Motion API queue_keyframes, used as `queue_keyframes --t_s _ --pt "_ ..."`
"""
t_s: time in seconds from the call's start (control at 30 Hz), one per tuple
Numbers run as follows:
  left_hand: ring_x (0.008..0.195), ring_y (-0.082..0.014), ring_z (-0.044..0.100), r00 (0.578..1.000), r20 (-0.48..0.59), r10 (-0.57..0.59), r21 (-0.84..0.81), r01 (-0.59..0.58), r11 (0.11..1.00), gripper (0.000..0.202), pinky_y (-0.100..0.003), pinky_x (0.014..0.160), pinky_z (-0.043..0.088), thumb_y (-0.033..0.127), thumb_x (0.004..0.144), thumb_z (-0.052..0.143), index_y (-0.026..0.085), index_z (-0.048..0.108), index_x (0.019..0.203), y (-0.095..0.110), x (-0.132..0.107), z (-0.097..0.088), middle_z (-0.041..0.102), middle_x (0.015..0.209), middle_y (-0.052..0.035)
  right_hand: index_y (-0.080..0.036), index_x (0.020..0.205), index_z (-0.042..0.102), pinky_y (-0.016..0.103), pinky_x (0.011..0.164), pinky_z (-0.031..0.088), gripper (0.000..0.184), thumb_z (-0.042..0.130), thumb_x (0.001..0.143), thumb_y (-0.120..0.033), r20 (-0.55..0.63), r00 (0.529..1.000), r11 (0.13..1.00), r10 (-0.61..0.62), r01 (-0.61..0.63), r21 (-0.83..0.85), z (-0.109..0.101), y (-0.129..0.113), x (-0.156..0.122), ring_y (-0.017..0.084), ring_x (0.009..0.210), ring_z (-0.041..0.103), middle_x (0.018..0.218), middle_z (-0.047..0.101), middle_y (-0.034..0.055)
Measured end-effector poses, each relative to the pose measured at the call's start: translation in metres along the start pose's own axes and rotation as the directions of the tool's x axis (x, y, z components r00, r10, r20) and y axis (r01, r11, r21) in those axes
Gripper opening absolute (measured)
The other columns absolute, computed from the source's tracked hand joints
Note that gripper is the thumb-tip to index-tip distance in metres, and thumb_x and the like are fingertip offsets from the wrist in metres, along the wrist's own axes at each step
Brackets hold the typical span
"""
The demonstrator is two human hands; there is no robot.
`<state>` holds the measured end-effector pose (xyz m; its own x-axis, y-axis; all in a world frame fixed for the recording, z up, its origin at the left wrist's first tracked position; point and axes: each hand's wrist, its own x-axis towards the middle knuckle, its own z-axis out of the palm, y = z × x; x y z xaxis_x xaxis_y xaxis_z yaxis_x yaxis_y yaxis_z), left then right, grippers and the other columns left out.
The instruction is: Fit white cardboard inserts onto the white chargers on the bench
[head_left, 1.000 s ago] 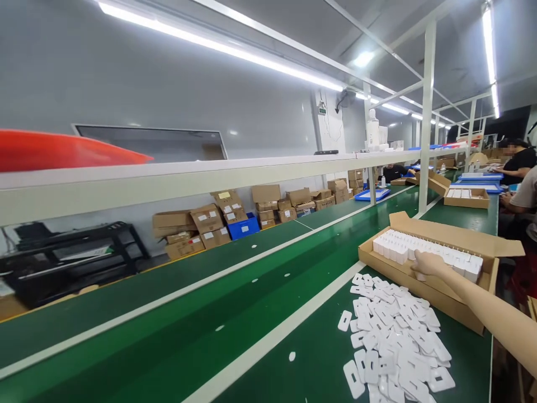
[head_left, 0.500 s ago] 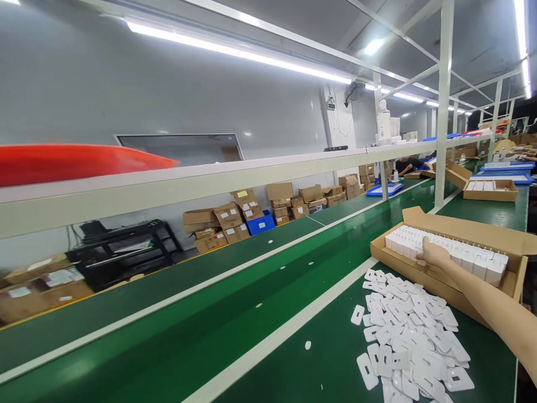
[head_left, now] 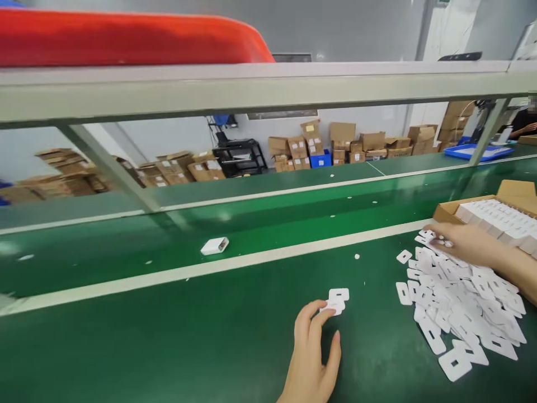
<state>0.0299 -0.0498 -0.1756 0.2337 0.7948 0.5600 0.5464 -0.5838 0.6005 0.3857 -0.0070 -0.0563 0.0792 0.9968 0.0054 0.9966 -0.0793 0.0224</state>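
My left hand is at the lower middle, its fingers apart. Its fingertips touch a small overlapping group of flat white plates with rectangular cutouts on the green table. My right hand is at the right, over the far edge of a heap of similar white plates. Its fingers curl around something white, partly hidden and blurred, whose kind I cannot make out. Just beyond that wrist, an open cardboard box holds rows of white blocks.
A white hollow casing lies on the green belt beyond a pale strip. A shelf rail crosses above, bearing a red bin. Cardboard boxes line the wall, and a blue tray sits at the far right.
The view has swung left and down. My right hand has left the white blocks in the box for the heap's edge. My left hand, the loose plates by it and the casing now show.
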Motion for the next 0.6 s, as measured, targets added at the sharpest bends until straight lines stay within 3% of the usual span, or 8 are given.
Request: queue_keyframes --t_s 0.07,0.13,0.2,0.3,0.4,0.5,0.57,0.6 --pt "0.110 -0.0240 0.055 1.000 -0.016 -0.001 0.005 0.001 1.000 0.026 -0.041 0.086 0.052 0.013 0.091 0.044 0.024 0.049 0.113 -0.001 0.005 -0.006 0.051 0.116 -0.0120 -0.030 0.115 0.060 0.027 0.067 0.043 0.029 0.058 0.086 -0.025 0.072 0.959 0.962 -0.273 0.271 0.035 0.009 -0.059 -0.007 0.018 0.080 0.068 0.106 0.069 0.0030" --pt "0.104 -0.0225 0.056 0.996 -0.085 0.006 0.013 -0.005 1.000 0.022 -0.039 0.083 0.053 0.013 0.090 0.046 0.024 0.049 0.109 -0.004 0.009 -0.010 0.051 0.110 -0.0101 -0.025 0.104 0.065 0.028 0.063 0.043 0.020 0.055 0.087 -0.026 0.080 0.859 0.863 -0.505 0.504 0.037 0.022 -0.113 -0.014 0.019 0.070 0.067 0.102 0.068 0.0042" --pt "0.099 -0.0216 0.057 0.980 -0.197 0.009 0.005 -0.008 1.000 0.019 -0.038 0.081 0.052 0.012 0.089 0.047 0.023 0.051 0.104 -0.006 0.011 -0.013 0.052 0.104 -0.0085 -0.023 0.105 0.064 0.029 0.060 0.043 0.023 0.056 0.088 -0.034 0.066 0.792 0.795 -0.607 0.605 0.044 0.036 -0.153 -0.016 0.019 0.070 0.068 0.103 0.067 0.0056" --pt "0.097 -0.0208 0.056 0.930 -0.365 0.048 -0.001 -0.051 0.999 0.019 -0.037 0.080 0.052 0.009 0.088 0.046 0.023 0.050 0.100 -0.002 0.010 -0.021 0.051 0.100 -0.0075 -0.020 0.103 0.064 0.028 0.058 0.043 0.024 0.061 0.085 -0.036 0.038 0.732 0.733 -0.680 0.679 0.038 0.053 -0.186 -0.010 0.020 0.070 0.069 0.104 0.065 0.0061" --pt "0.099 -0.0204 0.054 0.868 -0.474 0.148 0.017 -0.159 0.987 0.026 -0.039 0.086 0.051 0.002 0.085 0.045 0.023 0.049 0.100 0.016 0.006 -0.037 0.048 0.099 -0.0074 -0.019 0.095 0.064 0.028 0.056 0.042 0.014 0.062 0.083 -0.026 0.000 0.702 0.702 -0.712 0.712 0.021 0.063 -0.198 -0.003 0.021 0.071 0.069 0.099 0.066 0.0050" --pt "0.092 -0.0198 0.056 0.850 -0.313 0.424 0.162 -0.392 0.906 0.031 -0.041 0.090 0.049 -0.001 0.078 0.045 0.022 0.051 0.098 0.033 0.007 -0.056 0.051 0.092 -0.0059 -0.019 0.097 0.060 0.029 0.054 0.041 0.015 0.058 0.082 -0.018 -0.052 0.683 0.683 -0.729 0.730 -0.002 0.071 -0.197 -0.006 0.021 0.068 0.068 0.097 0.066 0.0045" --pt "0.091 -0.0211 0.058 0.778 0.009 0.628 0.335 -0.594 0.732 0.030 -0.042 0.093 0.047 0.000 0.077 0.045 0.020 0.055 0.097 0.031 0.015 -0.070 0.057 0.092 -0.0068 -0.021 0.099 0.059 0.030 0.050 0.039 0.023 0.053 0.080 -0.011 -0.102 0.675 0.681 -0.730 0.732 -0.025 0.080 -0.185 -0.016 0.022 0.064 0.067 0.095 0.067 0.0045" --pt "0.093 -0.0223 0.059 0.740 0.192 0.644 0.403 -0.658 0.636 0.029 -0.043 0.095 0.045 0.001 0.078 0.045 0.019 0.057 0.098 0.025 0.021 -0.077 0.060 0.094 -0.0081 -0.023 0.099 0.059 0.030 0.048 0.037 0.029 0.051 0.076 -0.008 -0.145 0.673 0.683 -0.726 0.730 -0.030 0.085 -0.176 -0.022 0.022 0.059 0.066 0.092 0.067 0.0037"
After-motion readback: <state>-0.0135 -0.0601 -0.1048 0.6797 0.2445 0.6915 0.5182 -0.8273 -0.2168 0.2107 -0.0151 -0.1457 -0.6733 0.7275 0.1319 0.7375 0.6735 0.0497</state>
